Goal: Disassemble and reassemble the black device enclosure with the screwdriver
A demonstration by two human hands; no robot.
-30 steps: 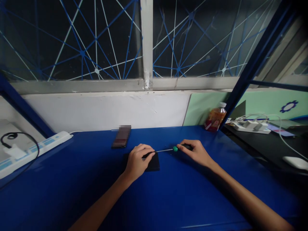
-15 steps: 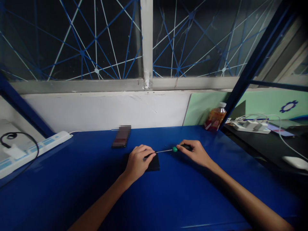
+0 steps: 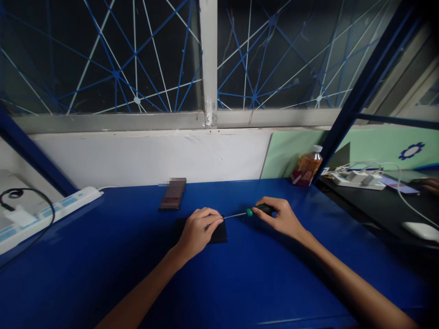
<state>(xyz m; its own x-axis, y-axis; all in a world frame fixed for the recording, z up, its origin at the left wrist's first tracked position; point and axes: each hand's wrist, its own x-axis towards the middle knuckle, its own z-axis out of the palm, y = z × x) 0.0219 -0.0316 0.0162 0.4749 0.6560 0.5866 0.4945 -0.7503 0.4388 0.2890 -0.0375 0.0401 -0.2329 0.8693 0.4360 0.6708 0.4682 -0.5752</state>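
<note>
Blue table (image 3: 274, 274) spans below. Left hand (image 3: 199, 230) pinches the tip of the screwdriver (image 3: 240, 214); right hand (image 3: 279, 214), toward three o'clock, grips its handle.

2 pwr strips (image 3: 68, 205), 1 btl (image 3: 307, 170), 1 screwdrvr (image 3: 249, 212)

Phone (image 3: 171, 197) left, bottle (image 3: 306, 170) right, screwdriver (image 3: 249, 212) between and before them

far right, black desk (image 3: 373, 205) | another person's hand (image 3: 430, 185) | newly in view
</note>
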